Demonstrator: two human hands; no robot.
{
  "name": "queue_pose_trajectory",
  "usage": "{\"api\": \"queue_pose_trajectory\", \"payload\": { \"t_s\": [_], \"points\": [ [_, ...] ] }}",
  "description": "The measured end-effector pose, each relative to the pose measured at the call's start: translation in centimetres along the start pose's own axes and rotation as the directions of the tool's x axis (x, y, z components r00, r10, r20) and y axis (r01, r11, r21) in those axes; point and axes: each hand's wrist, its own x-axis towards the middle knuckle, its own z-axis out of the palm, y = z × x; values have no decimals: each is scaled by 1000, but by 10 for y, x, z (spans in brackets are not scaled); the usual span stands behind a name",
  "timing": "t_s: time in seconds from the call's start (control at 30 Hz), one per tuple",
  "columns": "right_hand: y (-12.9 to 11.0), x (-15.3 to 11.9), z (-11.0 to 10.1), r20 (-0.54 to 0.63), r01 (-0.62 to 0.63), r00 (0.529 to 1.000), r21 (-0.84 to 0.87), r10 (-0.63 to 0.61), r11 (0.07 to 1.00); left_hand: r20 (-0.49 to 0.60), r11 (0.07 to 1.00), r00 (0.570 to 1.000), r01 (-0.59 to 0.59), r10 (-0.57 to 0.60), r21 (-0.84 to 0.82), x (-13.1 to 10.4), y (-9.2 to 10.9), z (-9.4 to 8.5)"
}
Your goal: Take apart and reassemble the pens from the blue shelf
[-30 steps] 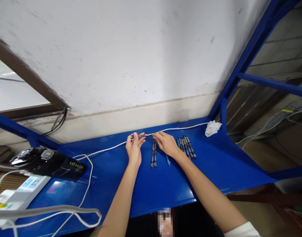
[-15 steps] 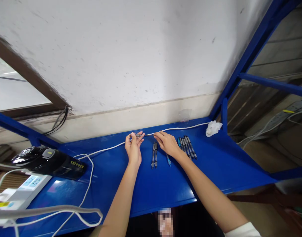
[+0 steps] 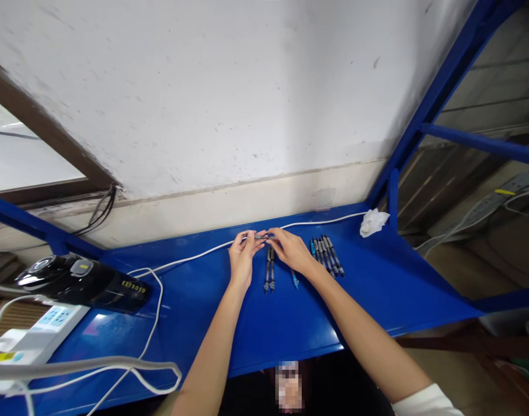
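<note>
My left hand (image 3: 242, 260) pinches a grey pen barrel (image 3: 258, 236) above the back of the blue table (image 3: 286, 323). Close on its right, my right hand (image 3: 294, 249) is closed on a thin dark rod, seemingly a pen refill (image 3: 269, 237), lined up with the barrel's end. Fingers partly cover both pieces. Two dark pens (image 3: 269, 270) lie side by side below the hands. A light-blue pen part (image 3: 294, 280) shows under my right wrist. Several pens (image 3: 327, 254) rest in a row to the right, a blue one at their left end.
A black bottle (image 3: 86, 283) lies on its side at the left, by a white power strip (image 3: 43, 338) and looped cables (image 3: 160, 300). One white cable crosses the table's back. Crumpled tissue (image 3: 373, 223) sits at the right rear, near the blue frame (image 3: 393, 199).
My left hand has moved right with the pen barrel, narrowing the gap to my right hand. Less of the thin dark rod shows between them.
</note>
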Motion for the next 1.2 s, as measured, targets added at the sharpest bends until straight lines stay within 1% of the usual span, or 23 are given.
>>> {"api": "queue_pose_trajectory", "payload": {
  "t_s": [0.1, 0.17, 0.23, 0.37, 0.47, 0.57, 0.63, 0.73, 0.8, 0.87, 0.97, 1.07, 1.2],
  "points": [
    [2, -1, 3, -21, -16, 1000, 78, 17, 997, 54, 1000, 999, 2, -3, 24, -1, -2, 1],
    [3, -2, 4, -40, -11, 999, 86, 15, 996, 88, 999, 996, -2, -1, 39, -1, -3, 1],
    [2, -2, 2, -46, 18, 999, 86, -15, 996, 111, 998, 994, -11, 5, 60, -1, -5, 0],
    [0, -1, -2, -5, 66, 998, 29, -65, 997, 134, 996, 991, -23, 11, 86, 0, -5, -2],
    [-1, -1, -1, 14, 39, 999, -45, -38, 998, 173, 997, 985, -33, 21, 68, -1, -4, -2],
    [-1, -2, 1, -1, 21, 1000, -12, -21, 1000, 204, 999, 979, -36, 32, 15, -1, -3, 0],
    [-1, -2, 2, -15, 19, 1000, 23, -18, 1000, 202, 999, 979, -24, 29, -31, -1, -3, 1],
    [-1, -2, 1, -13, 25, 1000, 13, -25, 1000, 186, 996, 982, -6, 22, -86, -1, -3, 1],
    [-1, -1, 1, -4, 25, 1000, -1, -25, 1000, 158, 997, 987, 5, 8, -78, 0, -2, -2],
    [-2, -1, 2, 5, 17, 1000, -5, -17, 1000, 109, 999, 994, 18, -13, -48, 2, -2, -5],
    [-3, -1, 4, 12, 4, 1000, 30, -4, 1000, 60, 999, 998, 37, -34, -39, 5, -2, -10],
    [-4, -1, 4, -1, -10, 1000, 73, 10, 997, 73, 997, 996, 55, -51, -56, 6, -4, -11],
    [-4, -1, 2, -4, -9, 1000, 32, 9, 999, 86, 997, 995, 61, -56, -49, 5, -6, -10]
  ]
}}
